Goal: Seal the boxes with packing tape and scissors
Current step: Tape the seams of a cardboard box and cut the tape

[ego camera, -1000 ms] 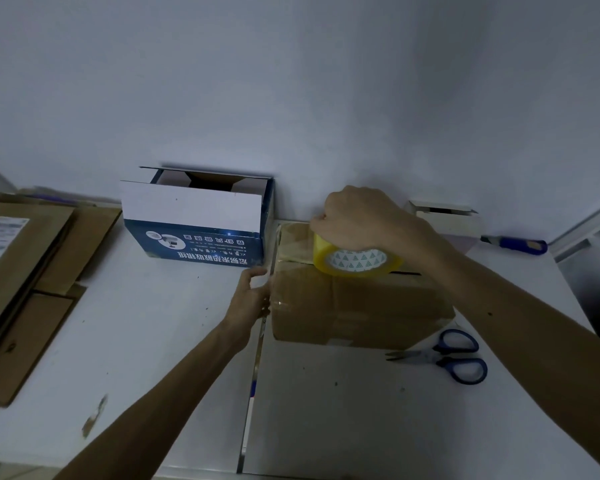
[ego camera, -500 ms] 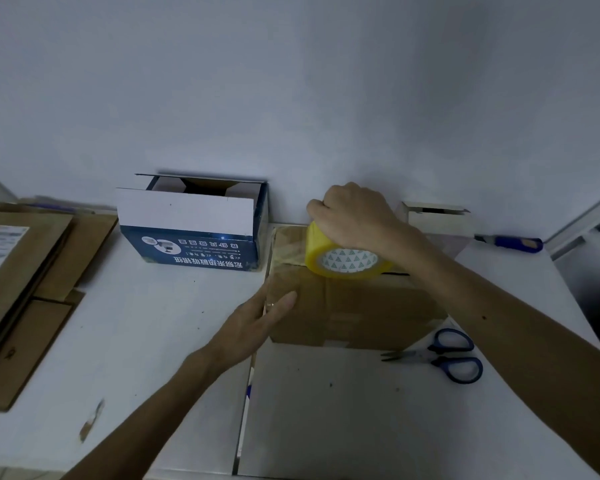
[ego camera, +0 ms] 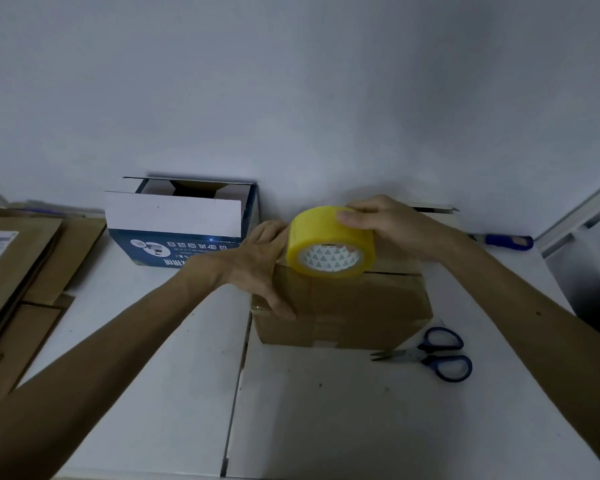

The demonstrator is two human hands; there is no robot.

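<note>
Flat cardboard (ego camera: 21,271): lying stacked at the left end of the worktop (ego camera: 326,410).
Open box (ego camera: 174,230): standing against the wall, flap up.
Left hand (ego camera: 260,268): grip lying apart, loose fingers resting on the left end of the brown box (ego camera: 354,306), thumb up beside the tape roll (ego camera: 329,247).
Tape roll: being held over the brown box's top.
Right hand (ego camera: 385,223): grip clamping over the tape roll's top.
Scissors (ego camera: 430,353): lying near the brown box's front right corner.

I count 3 boxes: brown box (ego camera: 361,306) centre, open blue-and-white box (ego camera: 181,233) far left, small white box (ego camera: 433,209) far right, mostly hidden. 1 tape roll (ego camera: 326,233). 1 scissors (ego camera: 430,353) near right. 1 blue-handled tool (ego camera: 506,241) far right. 2 hands: left hand (ego camera: 260,265), right hand (ego camera: 385,220). Flat cardboard stack (ego camera: 25,271) left: sheet count unreadable.
</note>
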